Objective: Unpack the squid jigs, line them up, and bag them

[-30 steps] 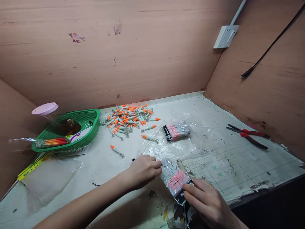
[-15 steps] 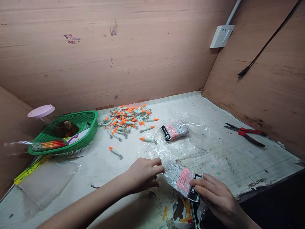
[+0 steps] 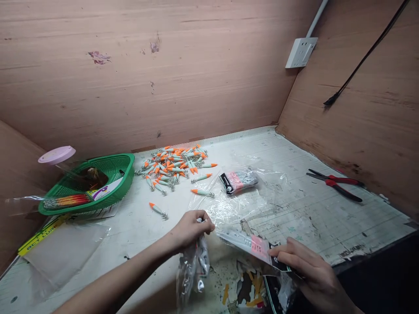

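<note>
My left hand (image 3: 193, 229) is closed, thumb and fingers pressed together. A crumpled clear plastic bag (image 3: 198, 266) with dark print hangs below it, gripped in the fingers. My right hand (image 3: 307, 266) is closed round the black end of a clear printed packet (image 3: 247, 244) with a pink panel. That packet tilts, its far end close to my left fingertips. Beneath my right hand is more black-and-clear packaging (image 3: 276, 292). A similar bundle of packets (image 3: 238, 181) lies farther back on a large clear plastic sheet (image 3: 216, 213).
Orange-tipped squid lures (image 3: 176, 163) are heaped near the back wall, with a few loose ones in front. A green basket (image 3: 127, 174) holding packets stands left, above a clear bag with a yellow header (image 3: 65, 248). Red-handled pliers (image 3: 337, 183) lie right. The table edge has peeling patches (image 3: 252, 290).
My left hand has moved slightly left and down, now with the crumpled bag hanging from it. The packet in my right hand has tipped flatter and shifted a little right.
</note>
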A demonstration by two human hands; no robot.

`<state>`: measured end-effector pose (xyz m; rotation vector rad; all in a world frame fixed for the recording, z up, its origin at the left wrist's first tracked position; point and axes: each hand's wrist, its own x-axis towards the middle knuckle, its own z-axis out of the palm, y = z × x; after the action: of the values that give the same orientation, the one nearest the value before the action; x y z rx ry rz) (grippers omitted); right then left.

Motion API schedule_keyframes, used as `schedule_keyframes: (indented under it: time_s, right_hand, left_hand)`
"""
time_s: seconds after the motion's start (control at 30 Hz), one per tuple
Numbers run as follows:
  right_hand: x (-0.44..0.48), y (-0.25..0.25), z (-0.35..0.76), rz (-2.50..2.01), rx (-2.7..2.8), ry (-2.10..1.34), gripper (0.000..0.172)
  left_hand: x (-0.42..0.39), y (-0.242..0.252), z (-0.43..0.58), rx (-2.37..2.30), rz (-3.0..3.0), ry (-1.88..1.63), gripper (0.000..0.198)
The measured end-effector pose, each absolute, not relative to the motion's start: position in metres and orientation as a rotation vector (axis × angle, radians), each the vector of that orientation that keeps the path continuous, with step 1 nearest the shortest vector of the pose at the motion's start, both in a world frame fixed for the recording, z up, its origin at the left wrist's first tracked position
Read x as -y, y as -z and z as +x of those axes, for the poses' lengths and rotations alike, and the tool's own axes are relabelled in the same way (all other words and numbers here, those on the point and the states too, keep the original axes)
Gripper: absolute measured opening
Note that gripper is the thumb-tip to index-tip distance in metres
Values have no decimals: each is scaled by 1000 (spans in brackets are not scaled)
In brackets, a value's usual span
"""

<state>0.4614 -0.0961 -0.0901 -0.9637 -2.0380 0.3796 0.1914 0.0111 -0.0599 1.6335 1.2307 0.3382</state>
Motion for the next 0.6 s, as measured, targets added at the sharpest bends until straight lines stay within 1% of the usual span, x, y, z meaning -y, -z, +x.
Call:
schedule_keyframes:
  time_s: [0.03,0.07,0.13,0.17,0.27,0.3,0.37,0.4,0.43,0.53,0.6]
  right_hand:
    - [95,89,460,-965,2006,-428,23]
    - [93,88,458,-972,1972,-469,22]
    - [88,88,453,-1006,1927,-503,21]
    - [85,87,451,-1038,1908,-494,20]
    - [76,86,446,-1145,1842,-478,14]
    - [73,84,444,-1183,1806,-486,11]
    - [64,78,439,-1257,1726,-520,6]
    - [57,74,435,-1281,1693,-551,7]
    - [49,68,430,-1286,1669,-589,10]
    - [15,47,407,-1189,1616,-693,16]
    - [-18,35,387,-1097,1580,-754,21]
  left_hand:
    - [-10,61,192,-1260,1621,-371,7]
    - [-10,61,192,-1248,1652,-418,9]
    - [-10,59,190,-1104,1741,-497,27]
    - [-10,58,188,-997,1749,-485,33]
    - [-13,53,176,-713,1677,-319,30]
    - [-13,52,172,-651,1644,-274,33]
    - [-13,51,162,-608,1607,-259,48]
    - [-12,50,158,-624,1605,-286,53]
    - [-12,49,154,-663,1606,-333,52]
    - [-16,41,143,-848,1624,-591,37]
    - [-29,30,135,-974,1605,-777,35]
